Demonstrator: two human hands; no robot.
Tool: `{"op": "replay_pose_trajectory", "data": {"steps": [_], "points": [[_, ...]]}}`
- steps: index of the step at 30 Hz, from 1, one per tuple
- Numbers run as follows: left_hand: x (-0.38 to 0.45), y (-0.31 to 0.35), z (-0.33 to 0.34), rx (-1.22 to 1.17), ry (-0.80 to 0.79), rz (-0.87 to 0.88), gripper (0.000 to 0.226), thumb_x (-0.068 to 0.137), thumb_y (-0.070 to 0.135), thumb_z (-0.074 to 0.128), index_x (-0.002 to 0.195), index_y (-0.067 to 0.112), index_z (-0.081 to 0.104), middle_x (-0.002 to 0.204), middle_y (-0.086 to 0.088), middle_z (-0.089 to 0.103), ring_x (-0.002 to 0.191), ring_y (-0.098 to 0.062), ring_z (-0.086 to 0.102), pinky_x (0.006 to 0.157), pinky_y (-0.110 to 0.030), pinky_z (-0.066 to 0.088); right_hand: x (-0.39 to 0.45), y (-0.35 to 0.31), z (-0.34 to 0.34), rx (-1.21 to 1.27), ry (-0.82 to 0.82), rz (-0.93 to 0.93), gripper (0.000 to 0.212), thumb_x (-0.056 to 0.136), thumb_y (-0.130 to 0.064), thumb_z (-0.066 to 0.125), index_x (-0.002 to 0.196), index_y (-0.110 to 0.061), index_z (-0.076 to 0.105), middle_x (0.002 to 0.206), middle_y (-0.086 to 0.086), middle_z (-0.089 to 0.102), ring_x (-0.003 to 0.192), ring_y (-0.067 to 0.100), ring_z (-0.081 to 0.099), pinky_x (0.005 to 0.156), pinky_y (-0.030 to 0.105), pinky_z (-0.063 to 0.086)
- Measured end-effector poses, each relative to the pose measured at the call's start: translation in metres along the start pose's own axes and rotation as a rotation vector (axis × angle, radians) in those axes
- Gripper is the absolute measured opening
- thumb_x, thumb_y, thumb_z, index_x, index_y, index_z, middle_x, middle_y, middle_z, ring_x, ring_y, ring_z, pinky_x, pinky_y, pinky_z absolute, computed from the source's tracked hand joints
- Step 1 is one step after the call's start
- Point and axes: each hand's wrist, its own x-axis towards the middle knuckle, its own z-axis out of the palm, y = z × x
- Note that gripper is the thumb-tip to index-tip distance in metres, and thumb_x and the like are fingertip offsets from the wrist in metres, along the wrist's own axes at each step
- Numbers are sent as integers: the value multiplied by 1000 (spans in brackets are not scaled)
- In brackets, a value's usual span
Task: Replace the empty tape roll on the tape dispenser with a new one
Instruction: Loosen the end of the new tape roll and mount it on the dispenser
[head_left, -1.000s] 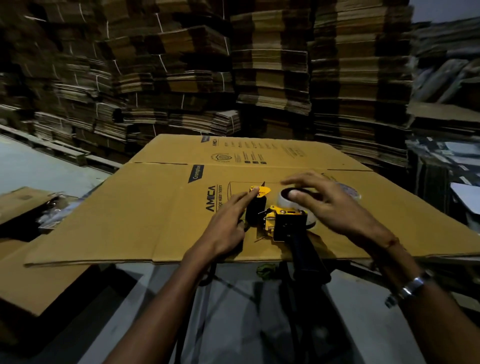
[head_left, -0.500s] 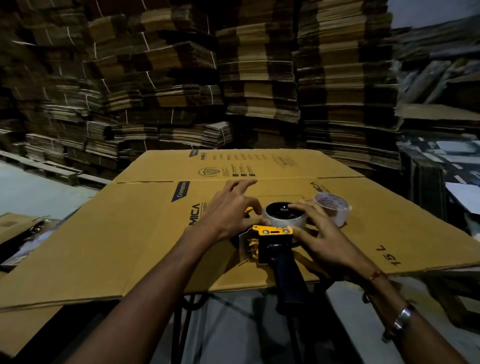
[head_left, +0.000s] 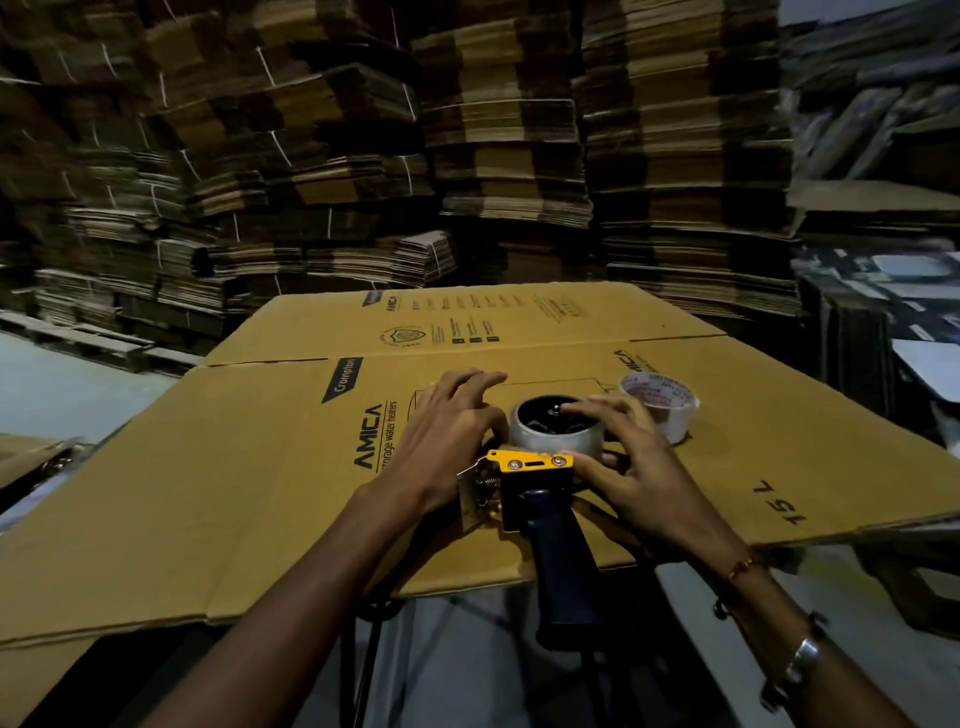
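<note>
Tape dispenser (head_left: 535, 488) lies flat on cardboard sheet (head_left: 218, 493), handle hanging off near edge. Roll (head_left: 555, 434) sits on its hub. Left hand (head_left: 447, 436) rests on dispenser's left side, fingers straight. Right hand (head_left: 631, 467) grips the roll w/ curled fingers and thumb. 2nd roll (head_left: 660, 408) just beyond, far right.

The flattened carton (head_left: 208, 493) is matt brown corrugated cardboard, printed in dark ink. The tape dispenser (head_left: 535, 488) has a glossy yellow painted metal plate with shiny screw heads, a bare metal spring and bracket on its left side, and a dark, smooth plastic handle. The roll on the dispenser (head_left: 553, 441) looks smooth and faintly glossy, grey-white. The loose tape roll (head_left: 662, 410) is translucent glossy film over a printed paper core. The bracelet (head_left: 800, 660) is polished metal. Stacked cartons (head_left: 498, 156) behind are rough-edged matt cardboard.
</note>
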Motion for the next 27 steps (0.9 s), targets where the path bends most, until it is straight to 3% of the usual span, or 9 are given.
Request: {"op": "replay_pose_trajectory", "data": {"steps": [6,11,16,23,27], "points": [[-5,4,-3,-53,28,-30,40,89,58,55,105,26,72,155,3,38,141,-17,21,105,-43,35,-1,-2,-2,-13,-2,10,43,91,-28,72,132,-37,62,141,-9,39,128,7,51,100,23,52],[-6,6,-3,-68,43,-40,45,87,59,49,104,25,73,150,3,44,138,-17,26,102,-43,40,-1,-3,-4,29,-39,27,42,92,-26,71,132,-38,61,145,-10,38,134,10,46,107,30,49],[-5,6,1,-102,61,-66,22,89,41,65,101,24,73,148,5,46,136,-16,27,100,-42,42,0,-3,-6,55,-69,30,43,94,-25,69,135,-36,60,151,-12,38,140,8,41,110,32,46],[-5,5,-2,-141,32,-51,29,80,48,74,99,26,73,149,6,44,135,-16,27,96,-38,38,-1,-2,-5,64,-57,39,43,93,-24,70,134,-34,61,152,-11,38,140,8,41,109,29,46],[-3,5,2,-145,63,-70,20,86,41,72,96,24,73,147,6,47,134,-18,30,98,-38,38,1,-1,-5,32,-48,33,44,93,-24,70,135,-34,61,152,-11,38,139,9,42,102,19,45]]}}
